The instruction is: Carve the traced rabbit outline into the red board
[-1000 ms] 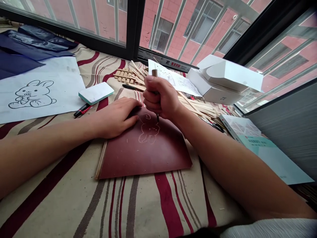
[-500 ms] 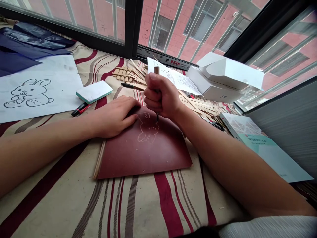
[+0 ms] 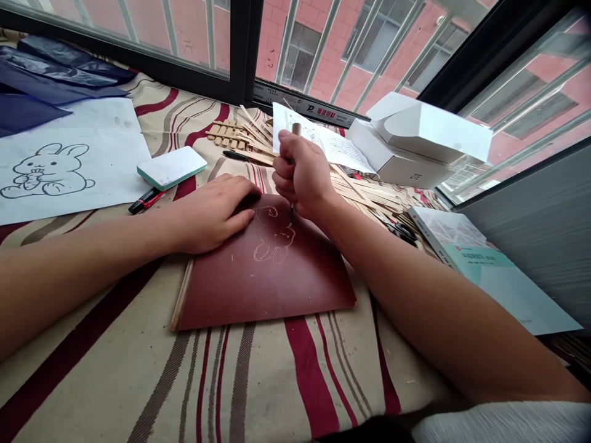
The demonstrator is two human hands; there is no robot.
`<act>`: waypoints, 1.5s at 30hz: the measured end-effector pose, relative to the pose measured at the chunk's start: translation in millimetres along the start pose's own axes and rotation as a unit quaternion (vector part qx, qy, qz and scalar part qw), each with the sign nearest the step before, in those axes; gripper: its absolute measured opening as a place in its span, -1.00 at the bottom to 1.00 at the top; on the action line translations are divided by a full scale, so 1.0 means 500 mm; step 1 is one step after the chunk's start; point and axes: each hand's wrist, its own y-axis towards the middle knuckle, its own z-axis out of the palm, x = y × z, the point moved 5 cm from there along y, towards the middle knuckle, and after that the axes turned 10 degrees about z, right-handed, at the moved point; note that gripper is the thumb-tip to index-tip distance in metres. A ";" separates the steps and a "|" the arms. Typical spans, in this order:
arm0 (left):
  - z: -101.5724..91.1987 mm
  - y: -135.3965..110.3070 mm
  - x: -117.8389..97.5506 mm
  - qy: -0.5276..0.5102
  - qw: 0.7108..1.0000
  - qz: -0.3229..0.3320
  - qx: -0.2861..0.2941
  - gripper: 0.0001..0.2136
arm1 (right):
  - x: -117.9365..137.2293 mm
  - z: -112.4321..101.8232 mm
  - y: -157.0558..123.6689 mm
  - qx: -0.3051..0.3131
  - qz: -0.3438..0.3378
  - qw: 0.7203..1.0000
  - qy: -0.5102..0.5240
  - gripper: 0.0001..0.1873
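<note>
A reddish-brown board (image 3: 258, 292) lies on the striped cloth in front of me, with a rabbit outline (image 3: 273, 237) in pale thin lines on it, upside down from my side. My left hand (image 3: 221, 212) rests flat on the board's far left part, fingers stretched out and thumb near the outline. My right hand (image 3: 302, 169) makes a fist around a wood-handled carving tool (image 3: 296, 129). The handle's end sticks out above the fist; the thin dark metal tip points down at the board, beside the rabbit's line. Whether the tip touches is hard to tell.
Left lies a paper (image 3: 111, 144) with a rabbit drawing, a white-and-teal eraser block (image 3: 172, 167) and a red-black marker (image 3: 146, 200). Behind are wood strips (image 3: 364, 192), a black pen (image 3: 235, 155) and a white box (image 3: 409, 154). Scissors (image 3: 404, 231) and a book (image 3: 489, 264) lie right.
My right fist has tilted, and the tool's tip has shifted slightly away from me along the board. The left hand stays in place. The whole view has shifted a little.
</note>
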 end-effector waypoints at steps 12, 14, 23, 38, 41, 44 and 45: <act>-0.005 0.000 -0.001 -0.024 1.000 0.003 -0.012 -0.53 | -0.010 0.014 0.003 0.274 0.101 0.956 -0.042 -0.48; -0.004 0.000 0.001 -0.025 1.000 -0.002 -0.003 -0.51 | -0.013 0.011 0.009 0.243 0.105 0.964 -0.035 -0.47; 0.001 0.004 0.007 -0.016 1.000 -0.016 0.007 -0.45 | -0.015 -0.027 0.017 -0.077 0.021 0.996 0.040 -0.48; -0.004 0.002 0.002 -0.016 1.000 -0.013 0.005 -0.46 | -0.003 -0.021 0.015 0.217 0.105 0.963 0.122 -0.46; -0.004 0.003 0.001 -0.015 1.000 -0.012 0.005 -0.47 | 0.015 -0.023 0.014 0.196 0.087 0.971 0.107 -0.43; -0.006 0.004 -0.003 -0.011 1.000 -0.003 0.004 -0.49 | 0.030 -0.022 0.009 0.146 0.031 0.985 0.085 -0.47; -0.006 0.004 -0.003 -0.012 1.000 -0.001 0.002 -0.49 | 0.030 -0.017 0.006 0.140 0.024 0.987 0.070 -0.49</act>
